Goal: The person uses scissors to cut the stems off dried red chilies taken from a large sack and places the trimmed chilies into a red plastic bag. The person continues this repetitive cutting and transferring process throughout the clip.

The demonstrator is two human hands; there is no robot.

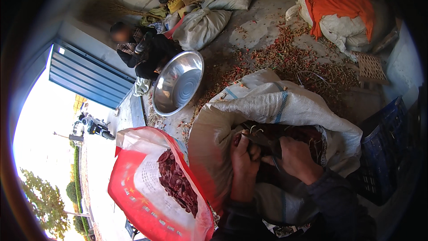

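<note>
My left hand (245, 157) pinches a dark red dried chilli pepper (237, 139) between thumb and fingers. Pale stems (255, 129) stick up just beside the fingertips. A pair of scissors (257, 138) is gripped in my right hand (297, 156), with its blades pointing toward the left hand; part of its handle is covered by the fingers. Both hands are over the mouth of a large white woven sack (254, 105), whose rim is rolled down. Dark red dried chillies (301, 132) lie shadowed inside it. To the left, a red and white printed bag (133, 177) holds more dried chillies (177, 180).
A wide steel basin (185, 88) stands tilted near a seated person (143, 48). Stems and red bits (287, 55) litter the floor. A blue plastic crate (381, 154) and a woven-seat stool (371, 67) are at right. Full sacks (202, 28) lie farther back.
</note>
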